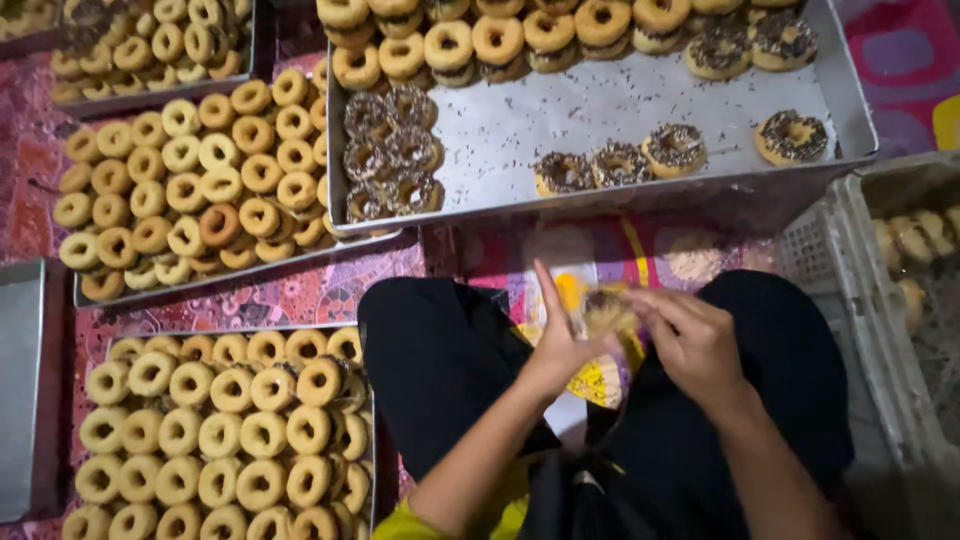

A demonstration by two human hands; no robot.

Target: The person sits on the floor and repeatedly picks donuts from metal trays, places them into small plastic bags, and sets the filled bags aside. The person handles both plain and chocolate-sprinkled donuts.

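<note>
I sit cross-legged in black trousers. My left hand and my right hand meet over my lap around a chocolate-sprinkled doughnut, which seems to sit in a thin clear wrapper. Both hands grip it, the left from the left side with a finger raised, the right from the right with fingers curled over it. Just ahead lies a large metal tray with sprinkled doughnuts in rows and a few loose ones.
Two trays of plain glazed doughnuts lie at my left, one near and one farther. A white plastic crate with wrapped doughnuts stands at my right. A patterned mat covers the floor.
</note>
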